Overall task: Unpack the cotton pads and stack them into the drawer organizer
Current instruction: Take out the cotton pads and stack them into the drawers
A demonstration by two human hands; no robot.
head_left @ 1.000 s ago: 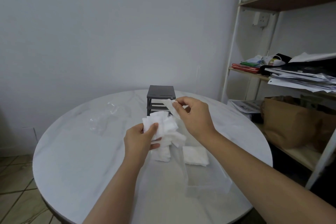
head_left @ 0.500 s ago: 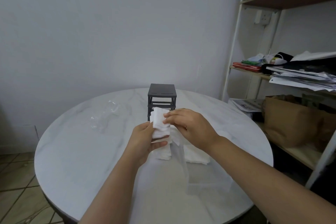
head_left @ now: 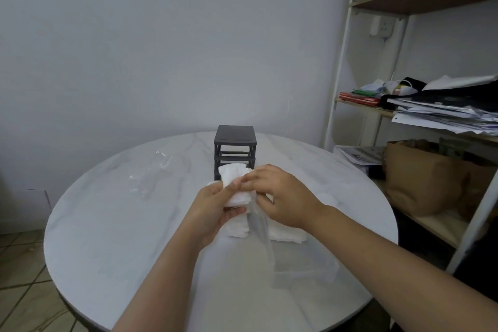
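A bundle of white cotton pads (head_left: pixel 234 173) is held above the round marble table (head_left: pixel 113 224), just in front of the dark grey drawer organizer (head_left: pixel 235 143). My left hand (head_left: pixel 213 210) grips the bundle from below and the left. My right hand (head_left: pixel 280 197) pinches its right side with the fingertips. More white pads (head_left: pixel 288 234) lie on the table under my hands. A clear plastic bag (head_left: pixel 269 259) hangs and spreads below them. The organizer's frame stands open with no drawers seen in its upper slots; its lowest part is hidden by the pads.
Crumpled clear wrapping (head_left: pixel 159 167) lies on the table's left half. A shelf unit (head_left: pixel 382 113) stands to the right, loaded with papers (head_left: pixel 444 113) and a brown paper bag (head_left: pixel 423 178). A grey wall is close behind the table.
My right hand came down from holding a single pad and joined my left hand on the bundle. The loose pads in my left hand are now pressed together into a tighter stack.
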